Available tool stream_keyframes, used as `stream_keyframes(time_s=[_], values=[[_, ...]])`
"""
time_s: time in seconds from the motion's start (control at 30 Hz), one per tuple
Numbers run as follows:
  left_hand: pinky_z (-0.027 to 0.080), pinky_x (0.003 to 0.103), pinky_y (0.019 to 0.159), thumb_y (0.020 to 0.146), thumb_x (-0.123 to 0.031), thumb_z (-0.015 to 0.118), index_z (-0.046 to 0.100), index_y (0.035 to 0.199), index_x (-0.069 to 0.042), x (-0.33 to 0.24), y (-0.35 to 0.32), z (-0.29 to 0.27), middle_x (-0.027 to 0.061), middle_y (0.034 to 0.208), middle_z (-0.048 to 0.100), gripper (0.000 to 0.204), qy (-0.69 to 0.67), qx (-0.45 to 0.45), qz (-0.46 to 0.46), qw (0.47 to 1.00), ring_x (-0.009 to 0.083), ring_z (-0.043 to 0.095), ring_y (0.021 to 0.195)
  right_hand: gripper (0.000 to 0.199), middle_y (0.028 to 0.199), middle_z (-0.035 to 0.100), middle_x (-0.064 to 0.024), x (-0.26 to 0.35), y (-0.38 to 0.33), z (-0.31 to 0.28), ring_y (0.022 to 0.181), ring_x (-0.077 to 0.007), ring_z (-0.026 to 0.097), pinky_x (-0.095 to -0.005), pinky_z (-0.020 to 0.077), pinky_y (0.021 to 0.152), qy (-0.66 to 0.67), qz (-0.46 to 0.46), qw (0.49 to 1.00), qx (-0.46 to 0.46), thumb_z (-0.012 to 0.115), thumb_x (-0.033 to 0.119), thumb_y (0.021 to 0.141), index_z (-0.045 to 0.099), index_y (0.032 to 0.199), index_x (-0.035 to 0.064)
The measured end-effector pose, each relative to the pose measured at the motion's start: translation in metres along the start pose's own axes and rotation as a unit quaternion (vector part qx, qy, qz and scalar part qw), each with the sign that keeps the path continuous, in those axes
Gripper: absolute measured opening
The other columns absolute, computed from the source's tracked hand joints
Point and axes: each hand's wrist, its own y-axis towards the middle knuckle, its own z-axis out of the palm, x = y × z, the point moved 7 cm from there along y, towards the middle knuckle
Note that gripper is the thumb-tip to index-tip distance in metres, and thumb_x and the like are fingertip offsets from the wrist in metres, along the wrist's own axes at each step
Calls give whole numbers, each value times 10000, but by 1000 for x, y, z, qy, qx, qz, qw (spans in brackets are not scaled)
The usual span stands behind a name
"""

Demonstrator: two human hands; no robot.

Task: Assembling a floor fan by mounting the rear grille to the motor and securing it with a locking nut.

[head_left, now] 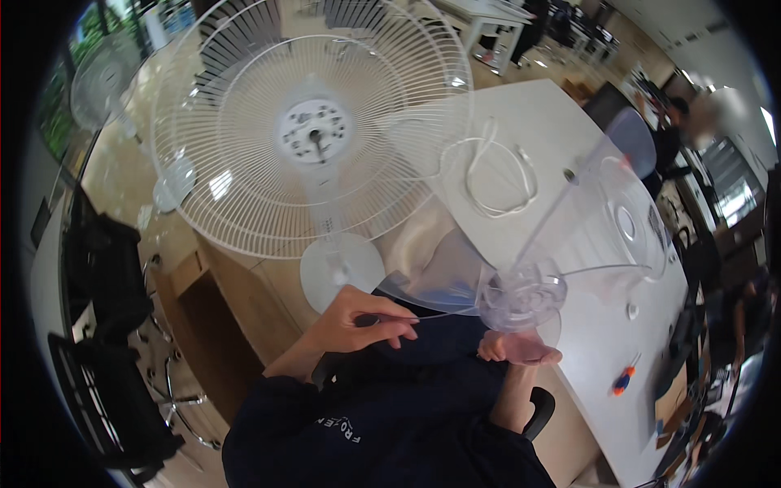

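A clear plastic fan blade (521,294) with a round hub and wide see-through wings is held up in front of me, over the table's near edge. My left hand (366,321) pinches the edge of its left wing between thumb and fingers. Just under the hub, my right hand (521,348) has its fingers curled against the blade; part of its grip is hidden by the plastic. Ahead and to the left stands a white fan (342,264) with its wire rear grille (390,175) mounted. A bare metal shaft (316,137) sticks out of the grille's centre.
On the white table (586,350) lie a looped white cord (529,199), an orange-and-blue screwdriver (624,380) and a small white round part (632,311). An open cardboard box (207,317) stands at left, near black chairs (114,285). Another fan (106,81) stands farther back.
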Motion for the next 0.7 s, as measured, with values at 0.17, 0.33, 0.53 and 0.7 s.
stream_keyframes(time_s=[0.17,0.33,0.53,0.7], values=[[567,302,610,892,-19,629,678,1017,77,11,-65,-64,204,822,710,165,-2,-179,170,969,230,695,651,677,1016,609,-244,-28,83,7,910,-375,622,-464,496,834,-58,103,993,-29,566,438,880,462,1385,0],[570,339,603,940,-124,598,671,1033,63,16,-101,-123,202,817,706,221,102,-349,224,904,224,682,646,270,1036,662,-180,-47,136,-32,875,-250,676,-381,568,772,-307,69,913,-260,535,131,975,576,1190,-25],[563,316,615,953,-113,578,659,1059,54,12,-87,-146,187,823,708,214,119,-391,178,895,212,679,648,249,1015,675,-134,-67,168,-55,887,-198,664,-312,535,786,-291,42,921,-256,553,151,980,601,1153,-22],[562,306,624,955,-101,571,657,1062,56,9,-85,-155,185,824,709,209,122,-387,194,893,208,679,651,246,995,672,-125,-69,177,-61,855,-186,656,-308,523,741,-312,24,918,-243,550,166,983,599,1145,-12]])
